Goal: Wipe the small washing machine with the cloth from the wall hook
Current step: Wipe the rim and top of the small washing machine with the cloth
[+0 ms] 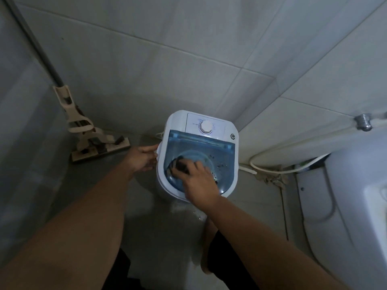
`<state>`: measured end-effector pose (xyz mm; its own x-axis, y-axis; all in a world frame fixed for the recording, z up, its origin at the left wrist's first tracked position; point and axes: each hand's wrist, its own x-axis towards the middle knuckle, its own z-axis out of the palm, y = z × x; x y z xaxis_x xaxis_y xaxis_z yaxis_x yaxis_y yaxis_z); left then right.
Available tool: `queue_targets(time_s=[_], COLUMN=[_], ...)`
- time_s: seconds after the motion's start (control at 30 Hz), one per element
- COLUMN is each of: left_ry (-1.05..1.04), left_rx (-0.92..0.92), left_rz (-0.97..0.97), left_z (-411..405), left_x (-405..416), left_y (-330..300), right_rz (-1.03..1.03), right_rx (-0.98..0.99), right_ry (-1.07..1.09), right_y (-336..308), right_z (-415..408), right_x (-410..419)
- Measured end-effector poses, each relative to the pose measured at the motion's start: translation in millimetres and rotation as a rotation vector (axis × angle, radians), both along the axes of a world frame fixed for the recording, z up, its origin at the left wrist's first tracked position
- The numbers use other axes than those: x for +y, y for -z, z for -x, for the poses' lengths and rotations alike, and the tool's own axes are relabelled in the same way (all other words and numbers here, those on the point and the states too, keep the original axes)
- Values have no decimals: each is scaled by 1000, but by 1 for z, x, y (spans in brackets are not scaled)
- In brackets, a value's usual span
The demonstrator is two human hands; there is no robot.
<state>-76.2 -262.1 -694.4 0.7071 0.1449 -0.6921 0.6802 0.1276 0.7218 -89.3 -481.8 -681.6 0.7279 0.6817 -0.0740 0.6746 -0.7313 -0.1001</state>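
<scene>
The small white washing machine (pixel 228 126) stands on the floor in the tiled corner, with a see-through blue lid and a white dial at its back. My right hand (pixel 200 183) presses a dark cloth (pixel 178 165) flat onto the lid's near left part. My left hand (pixel 142 156) rests against the machine's left side, fingers touching its rim. Dark specks dot the lid to the right of the cloth.
A beige mop (pixel 94 143) leans in the left corner with its head on the floor. A white toilet (pixel 345 206) fills the right side, with a white hose (pixel 272 151) and a metal valve (pixel 363 122) behind it. The floor below the machine looks wet.
</scene>
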Motion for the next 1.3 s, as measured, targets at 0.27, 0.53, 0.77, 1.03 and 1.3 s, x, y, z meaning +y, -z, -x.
queue_targets(time_s=[0.27,0.53,0.77,1.03,1.3], left_ry=[2,-31,-2,13,4], left_rx=[-3,-2,-18,-17,-15], left_rz=[4,15,12,16,22], left_z=[-2,0,0,-2,1], left_x=[-1,-4,-3,-4,-3], left_y=[3,4,5,2,3], right_rz=[-391,-325,-169,-590,-447], right_rx=[-5,-66,-2,16,-130], right_ry=[240,687,347,471,794], right_y=[-26,12,10,-10,27], right_z=[-35,-39,3,-44,17], right_x=[-67,-52,16,-59,-74])
